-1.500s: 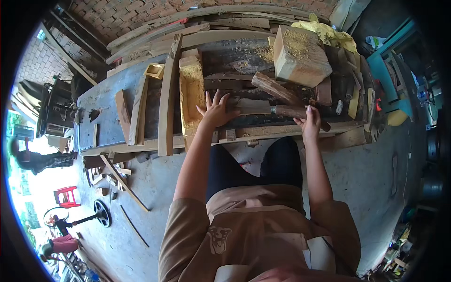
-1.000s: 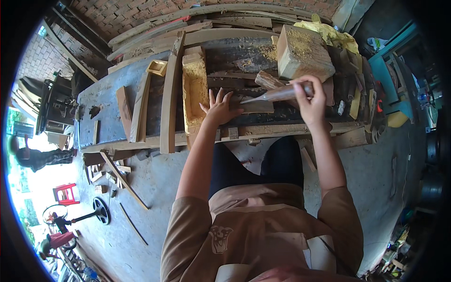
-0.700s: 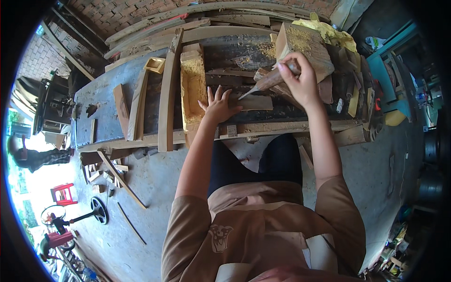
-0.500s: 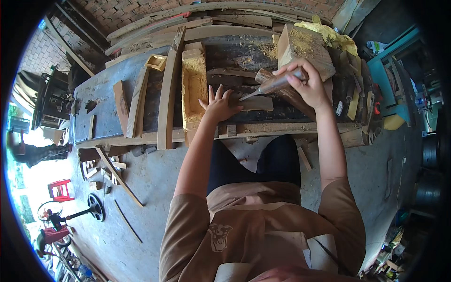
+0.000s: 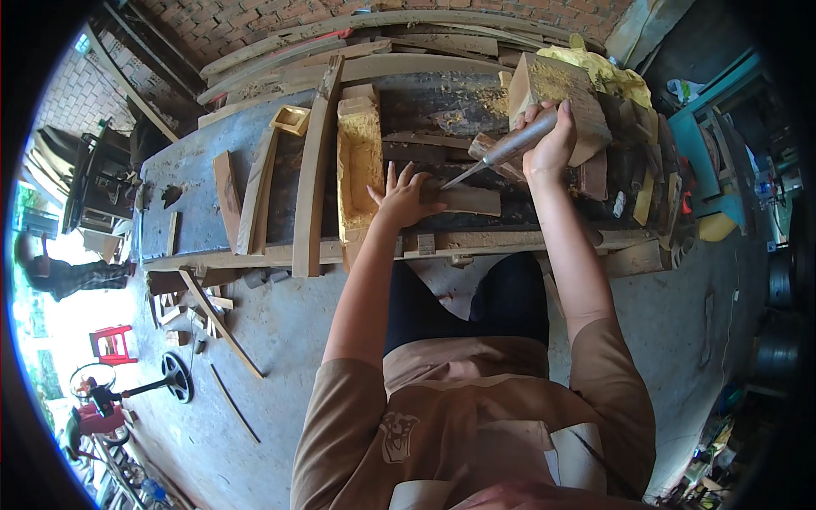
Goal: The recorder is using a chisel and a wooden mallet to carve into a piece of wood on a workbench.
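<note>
"as the left hand (image 5: 403,202) lies over one end of the small board (image 5: 473,202), what are its fingers doing?"

"they are spread apart, with the thumb poking out over the board. the rest of the board sticks out to the right of them."

"and the right hand (image 5: 548,146)?"

"its fingers are curled around the wooden handle of a chisel (image 5: 518,143). the thin metal blade slants down to the left of them, and its tip is just beside the left fingers. i can't tell if the tip touches the board."

"what else is near the left fingers?"

"just to the left of them is a yellow hollow block (image 5: 357,174). past that, a long plank (image 5: 312,187) lies across the bench (image 5: 191,204)."

"and near the right fingers?"

"a big wood block (image 5: 568,92) with yellow dust on top sits just beyond them. a rough stick (image 5: 480,146) lies to the left of them, partly under the handle."
</note>
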Motion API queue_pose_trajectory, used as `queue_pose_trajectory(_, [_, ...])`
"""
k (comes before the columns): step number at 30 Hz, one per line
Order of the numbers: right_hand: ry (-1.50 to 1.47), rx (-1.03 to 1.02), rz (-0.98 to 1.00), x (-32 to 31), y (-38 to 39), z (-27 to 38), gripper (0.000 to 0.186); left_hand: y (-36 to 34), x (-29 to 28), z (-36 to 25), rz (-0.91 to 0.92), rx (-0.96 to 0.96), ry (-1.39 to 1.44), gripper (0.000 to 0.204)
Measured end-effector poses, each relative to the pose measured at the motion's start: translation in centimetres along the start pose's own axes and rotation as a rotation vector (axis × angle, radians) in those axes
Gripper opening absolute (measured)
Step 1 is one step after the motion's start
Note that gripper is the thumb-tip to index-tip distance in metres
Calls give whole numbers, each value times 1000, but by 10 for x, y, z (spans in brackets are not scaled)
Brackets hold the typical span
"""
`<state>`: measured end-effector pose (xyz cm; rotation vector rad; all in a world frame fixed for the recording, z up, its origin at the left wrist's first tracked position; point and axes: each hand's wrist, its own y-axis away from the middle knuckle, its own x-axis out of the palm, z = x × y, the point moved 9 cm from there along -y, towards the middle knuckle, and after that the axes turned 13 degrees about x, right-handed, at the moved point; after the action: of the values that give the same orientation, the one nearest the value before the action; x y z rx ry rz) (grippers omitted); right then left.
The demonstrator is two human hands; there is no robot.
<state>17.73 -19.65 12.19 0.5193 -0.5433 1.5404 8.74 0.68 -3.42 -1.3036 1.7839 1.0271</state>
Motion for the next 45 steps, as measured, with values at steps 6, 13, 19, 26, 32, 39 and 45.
queue_pose_trajectory(6, [153, -85, 165, 42, 4, 6, 33, 0, -1, -1, 1, -10, -2, 83])
queue_pose_trajectory(13, [116, -88, 318, 67, 2, -7, 34, 1, -3, -3, -16, -7, 31, 83])
queue_pose_trajectory(19, [222, -29, 414, 91, 2, -19, 37, 1, -4, -3, -21, -6, 13, 81])
queue_pose_trajectory(26, [231, -43, 216, 81, -11, -15, 34, 2, -4, -2, -13, -23, 3, 80])
queue_pose_trajectory(32, [256, -84, 341, 96, -3, -1, 34, 1, -6, -3, -43, -20, 32, 84])
queue_pose_trajectory(39, [351, -21, 383, 108, 7, -14, 32, 1, -5, -2, -45, -23, 34, 84])
queue_pose_trajectory(45, [357, 6, 420, 110, 7, -22, 31, 1, -4, -2, -41, -20, 37, 84])
